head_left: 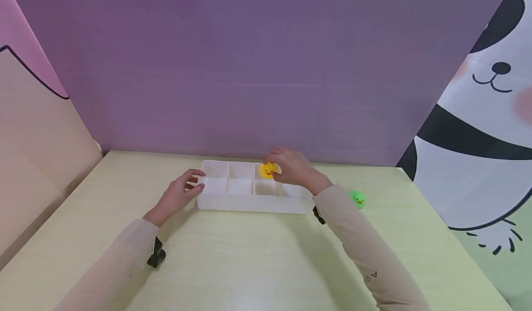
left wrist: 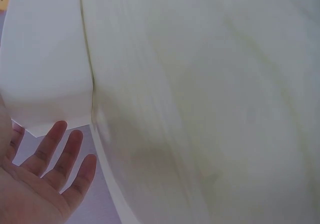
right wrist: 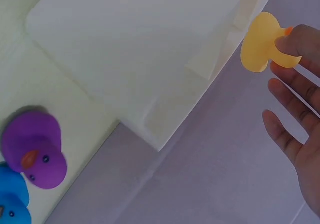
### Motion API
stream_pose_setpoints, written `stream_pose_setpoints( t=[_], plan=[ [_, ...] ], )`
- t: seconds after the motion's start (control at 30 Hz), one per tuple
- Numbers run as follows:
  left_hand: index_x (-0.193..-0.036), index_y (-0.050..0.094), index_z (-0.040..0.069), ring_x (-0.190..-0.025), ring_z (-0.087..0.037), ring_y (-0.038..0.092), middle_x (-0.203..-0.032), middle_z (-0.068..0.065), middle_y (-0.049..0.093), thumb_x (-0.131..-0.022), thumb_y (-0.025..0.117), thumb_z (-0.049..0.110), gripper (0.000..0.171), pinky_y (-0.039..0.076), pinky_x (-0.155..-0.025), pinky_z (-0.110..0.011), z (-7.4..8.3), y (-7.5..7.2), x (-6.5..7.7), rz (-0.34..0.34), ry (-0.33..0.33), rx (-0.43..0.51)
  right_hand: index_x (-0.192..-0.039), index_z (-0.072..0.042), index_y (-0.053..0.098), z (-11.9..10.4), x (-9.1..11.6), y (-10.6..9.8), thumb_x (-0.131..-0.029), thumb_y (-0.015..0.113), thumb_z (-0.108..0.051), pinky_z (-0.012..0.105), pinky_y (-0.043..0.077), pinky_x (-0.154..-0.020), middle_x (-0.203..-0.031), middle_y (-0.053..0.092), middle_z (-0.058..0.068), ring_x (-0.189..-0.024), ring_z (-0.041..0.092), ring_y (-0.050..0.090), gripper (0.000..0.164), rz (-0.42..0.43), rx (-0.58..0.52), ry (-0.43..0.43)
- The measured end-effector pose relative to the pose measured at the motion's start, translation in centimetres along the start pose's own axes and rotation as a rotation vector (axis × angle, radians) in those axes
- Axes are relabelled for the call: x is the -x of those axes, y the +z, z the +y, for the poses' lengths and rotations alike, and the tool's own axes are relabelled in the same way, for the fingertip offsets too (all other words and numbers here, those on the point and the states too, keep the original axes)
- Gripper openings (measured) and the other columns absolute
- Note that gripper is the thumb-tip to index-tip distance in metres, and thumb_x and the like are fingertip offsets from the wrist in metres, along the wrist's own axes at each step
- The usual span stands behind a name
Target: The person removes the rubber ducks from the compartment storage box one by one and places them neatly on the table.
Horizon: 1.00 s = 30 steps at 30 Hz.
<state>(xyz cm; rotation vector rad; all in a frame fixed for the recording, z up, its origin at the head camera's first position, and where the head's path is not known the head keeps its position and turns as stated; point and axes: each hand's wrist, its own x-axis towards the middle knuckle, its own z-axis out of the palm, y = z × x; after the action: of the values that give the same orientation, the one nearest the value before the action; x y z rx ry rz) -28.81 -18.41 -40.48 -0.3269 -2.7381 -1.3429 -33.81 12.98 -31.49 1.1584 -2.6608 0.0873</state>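
A white divided box [head_left: 253, 204] with several open compartments stands near the back of the table. My right hand [head_left: 294, 168] pinches a yellow rubber duck [head_left: 267, 170] between thumb and fingers, above the box's back row. In the right wrist view, the yellow duck [right wrist: 260, 44] shows beyond the box's rim, with the other fingers spread. At the box's left end, my left hand [head_left: 176, 198] rests its fingertips against the wall with fingers relaxed. The left wrist view shows these fingers [left wrist: 56, 154] at the end of the box [left wrist: 45, 59].
A green rubber duck [head_left: 357, 198] sits on the table right of the box, partly behind the right sleeve. In the right wrist view, a purple duck [right wrist: 35, 139] and a blue duck [right wrist: 12, 194] lie near the table's edge. A purple backdrop [head_left: 249, 70] rises behind the table.
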Motion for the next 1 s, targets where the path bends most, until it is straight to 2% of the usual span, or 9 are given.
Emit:
stream_pose_setpoints(
  t=[0.27,0.47,0.7,1.0],
  plan=[
    [-0.126,0.047,0.016,-0.1,-0.03,0.057,-0.121,-0.017,0.054,-0.092,0.053,0.027,0.037,0.049,-0.083,-0.042,0.2,0.1,0.1,-0.008,-0.006,-0.004,-0.105,-0.015,0.064,1.5,1.9,0.0,-0.075,0.071,-0.014,0.036,0.052,-0.081,-0.106,0.064,-0.001,-0.097,0.02,0.058,0.03,-0.005,-0.008,0.04],
    [-0.126,0.046,0.017,-0.103,-0.031,0.056,-0.123,-0.018,0.052,-0.091,0.053,0.027,0.037,0.048,-0.085,-0.043,0.4,0.1,0.0,-0.013,-0.01,-0.008,-0.102,-0.014,0.064,2.6,3.4,-0.2,-0.074,0.071,-0.012,0.035,0.053,-0.075,-0.103,0.064,-0.001,-0.095,0.019,0.057,0.029,0.023,-0.009,0.049],
    [-0.125,0.047,0.018,-0.102,-0.031,0.056,-0.122,-0.017,0.053,-0.091,0.053,0.025,0.035,0.049,-0.083,-0.042,0.4,0.2,0.0,-0.011,-0.013,-0.003,-0.103,-0.014,0.064,3.5,5.2,-0.7,-0.074,0.072,-0.012,0.037,0.053,-0.071,-0.106,0.064,0.001,-0.098,0.021,0.056,0.031,-0.002,-0.026,0.119],
    [-0.125,0.047,0.017,-0.101,-0.031,0.057,-0.121,-0.017,0.054,-0.091,0.054,0.026,0.036,0.049,-0.083,-0.042,0.4,0.2,0.1,-0.005,-0.007,0.0,-0.106,-0.014,0.064,4.9,7.1,-1.5,-0.074,0.071,-0.011,0.043,0.052,-0.079,-0.108,0.063,0.002,-0.103,0.024,0.056,0.033,-0.021,-0.021,0.181]
  ],
)
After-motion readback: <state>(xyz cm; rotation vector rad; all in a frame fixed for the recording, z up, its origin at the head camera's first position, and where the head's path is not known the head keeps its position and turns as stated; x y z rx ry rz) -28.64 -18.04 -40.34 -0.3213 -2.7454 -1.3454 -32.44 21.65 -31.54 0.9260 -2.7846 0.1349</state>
